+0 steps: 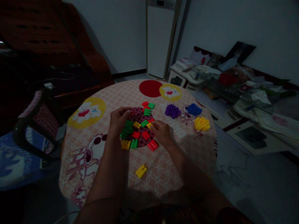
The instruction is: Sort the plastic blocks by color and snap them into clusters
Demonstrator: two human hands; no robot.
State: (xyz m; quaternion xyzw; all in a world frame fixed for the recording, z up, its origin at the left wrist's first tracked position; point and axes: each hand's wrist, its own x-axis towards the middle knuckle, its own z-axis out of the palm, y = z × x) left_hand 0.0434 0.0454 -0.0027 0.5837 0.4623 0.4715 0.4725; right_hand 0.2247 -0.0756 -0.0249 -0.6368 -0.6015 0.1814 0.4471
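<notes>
Small plastic building blocks in red, green and yellow lie on and around a round dark-red patch in the middle of the table. My left hand is closed at the patch's far left edge, its fingertips at a red building block. Between the thumb and finger of my right hand is a yellow building block. Dark green blocks sit beside my left wrist. Closer to me are an orange-yellow block, a red block and a separate yellow block.
At the table's right stand clusters of purple pegs, blue pegs and yellow pegs. A patterned cloth covers the round table. A chair is at the left, and a cluttered low cabinet at the right.
</notes>
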